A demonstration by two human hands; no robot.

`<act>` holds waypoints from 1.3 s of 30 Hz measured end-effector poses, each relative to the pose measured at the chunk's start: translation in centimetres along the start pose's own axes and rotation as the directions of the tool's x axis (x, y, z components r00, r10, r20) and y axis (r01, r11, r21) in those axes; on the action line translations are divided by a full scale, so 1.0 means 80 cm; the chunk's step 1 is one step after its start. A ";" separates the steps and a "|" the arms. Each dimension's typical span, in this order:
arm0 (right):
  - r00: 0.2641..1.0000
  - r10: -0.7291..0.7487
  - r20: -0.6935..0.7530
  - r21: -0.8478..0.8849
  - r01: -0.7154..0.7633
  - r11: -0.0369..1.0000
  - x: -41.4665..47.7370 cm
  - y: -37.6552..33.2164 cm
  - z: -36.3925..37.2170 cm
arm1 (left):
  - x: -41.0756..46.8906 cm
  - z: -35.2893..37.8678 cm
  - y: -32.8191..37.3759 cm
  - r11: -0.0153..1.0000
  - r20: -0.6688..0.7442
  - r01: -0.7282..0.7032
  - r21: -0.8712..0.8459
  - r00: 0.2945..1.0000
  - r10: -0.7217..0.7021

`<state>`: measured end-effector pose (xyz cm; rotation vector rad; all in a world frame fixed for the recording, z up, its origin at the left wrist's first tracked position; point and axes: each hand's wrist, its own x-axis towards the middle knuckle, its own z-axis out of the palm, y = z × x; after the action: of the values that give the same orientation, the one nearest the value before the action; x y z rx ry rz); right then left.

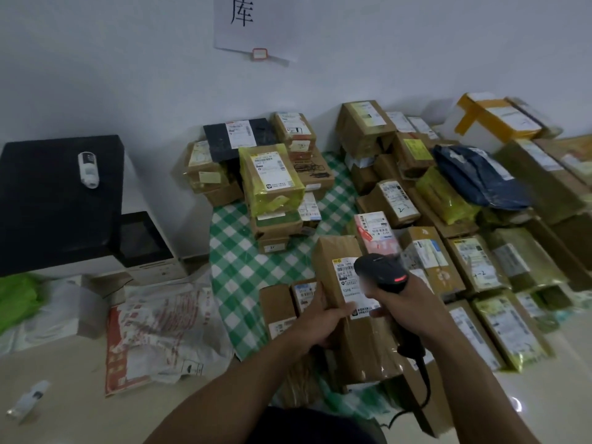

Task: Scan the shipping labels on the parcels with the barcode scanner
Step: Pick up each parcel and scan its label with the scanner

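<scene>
Barcode scanner (379, 270), gripped in the curled right hand (407, 304), is hovering over the shipping label (344, 277); left hand (315, 322) is clasping that parcel (365, 350) by its left edge.

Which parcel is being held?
The long brown cardboard box with a white label: left hand grips it, right hand holds the black barcode scanner over it. Others lie unheld.

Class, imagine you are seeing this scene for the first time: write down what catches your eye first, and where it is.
In the near centre, the right hand grips a black barcode scanner aimed at the white label on a brown parcel that the left hand holds. Behind, stacked parcels crowd a green checked cloth against the wall, where a paper sign hangs at top centre.
</scene>
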<state>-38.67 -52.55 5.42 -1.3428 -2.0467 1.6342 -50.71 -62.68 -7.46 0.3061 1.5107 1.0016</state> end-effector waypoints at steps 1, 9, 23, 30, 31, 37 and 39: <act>1.000 0.005 0.002 0.001 -0.005 1.000 -0.001 0.000 -0.001 | 0.006 0.003 -0.002 0.999 -0.012 -0.011 0.032 1.000 0.011; 0.990 0.046 0.131 0.094 -0.058 0.994 -0.007 -0.022 0.002 | -0.004 -0.001 0.008 0.996 0.030 0.030 0.081 0.999 -0.032; 0.951 -0.124 0.283 0.276 0.043 0.960 0.050 -0.136 0.098 | -0.017 -0.161 0.110 0.888 -0.546 -0.355 0.291 0.701 0.459; 0.969 -0.072 0.236 0.285 0.002 0.959 0.102 -0.149 0.091 | 0.014 -0.192 0.168 0.892 -0.666 -0.366 0.266 0.599 0.444; 0.972 -0.062 0.228 0.286 -0.006 0.958 0.108 -0.148 0.090 | 0.018 -0.191 0.176 0.909 -0.661 -0.348 0.227 0.630 0.407; 0.973 -0.004 0.230 0.286 -0.064 0.956 0.132 -0.128 0.089 | 0.050 -0.198 0.188 0.965 -0.615 -0.261 -0.016 0.764 0.196; 0.970 -0.006 0.242 0.295 -0.067 0.953 0.136 -0.125 0.090 | 0.056 -0.202 0.190 0.962 -0.624 -0.260 -0.085 0.767 0.152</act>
<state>-54.64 -49.14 7.31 -1.1233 -1.7994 2.1124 -71.72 -57.15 -1.26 0.0136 1.9898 1.4976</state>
